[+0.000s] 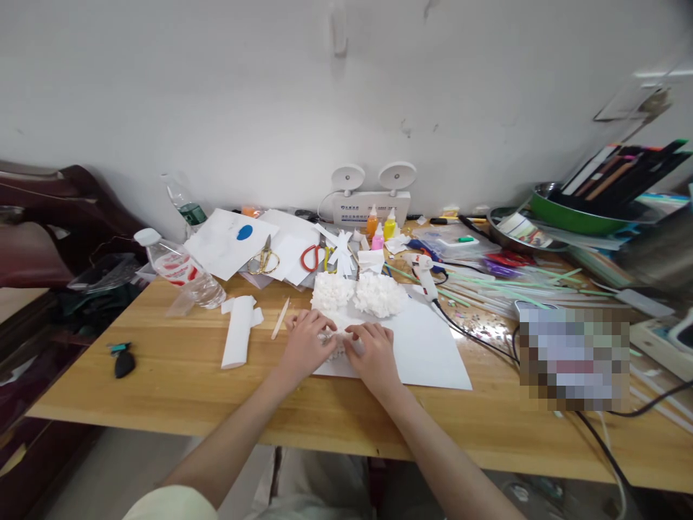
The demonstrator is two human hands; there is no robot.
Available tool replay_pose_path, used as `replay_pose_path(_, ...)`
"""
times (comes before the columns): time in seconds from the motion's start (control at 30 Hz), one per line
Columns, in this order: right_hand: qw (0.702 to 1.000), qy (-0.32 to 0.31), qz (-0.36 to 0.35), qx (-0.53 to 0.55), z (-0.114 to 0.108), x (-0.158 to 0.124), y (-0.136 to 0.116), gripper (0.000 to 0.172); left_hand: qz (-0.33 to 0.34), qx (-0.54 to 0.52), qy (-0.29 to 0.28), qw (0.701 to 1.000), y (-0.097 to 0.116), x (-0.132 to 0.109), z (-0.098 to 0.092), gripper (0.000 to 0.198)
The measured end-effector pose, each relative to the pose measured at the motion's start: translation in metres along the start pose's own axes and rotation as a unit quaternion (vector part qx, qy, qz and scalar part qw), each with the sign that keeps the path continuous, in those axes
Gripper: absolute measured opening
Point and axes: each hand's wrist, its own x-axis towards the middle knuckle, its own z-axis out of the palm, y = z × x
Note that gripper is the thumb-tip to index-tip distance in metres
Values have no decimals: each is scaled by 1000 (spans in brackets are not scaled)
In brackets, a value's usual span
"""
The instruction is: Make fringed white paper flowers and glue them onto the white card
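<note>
My left hand (310,341) and my right hand (373,354) meet over a white paper sheet (433,347). Their bent fingers grip a small white crumpled, textured piece (336,349), mostly covered by the fingers; its kind cannot be made out. Just beyond the hands, two bumpy white clumps, a left one (331,290) and a right one (380,295), rest on the sheet. To the left lie a thin wooden stick (280,319) and a folded white paper tube (237,336).
A glue gun (425,276) with a black cord lies right of the clumps. Scissors (264,260), small paint bottles (390,225) and loose papers (230,242) fill the back. A water bottle (181,267) leans at left. Green and white strips (487,289) and a pixelated object (574,360) lie right.
</note>
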Motion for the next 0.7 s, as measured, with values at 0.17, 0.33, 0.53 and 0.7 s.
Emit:
replay_pose_path(0.17,997,70,14,41,-19,0,1,15,11,-2,-5,1000,0,3,7,11)
replay_pose_path(0.33,992,115,29,47,-41,-7,8,12,17,-14,2,1000,0,4,9,10)
replay_pose_path(0.53,983,160,79,40,-65,-26,24,9,49,-40,2,998,2,-4,2,6)
replay_pose_path(0.7,976,176,116,62,-69,-42,39,10,69,-30,-20,997,2,-6,6,8)
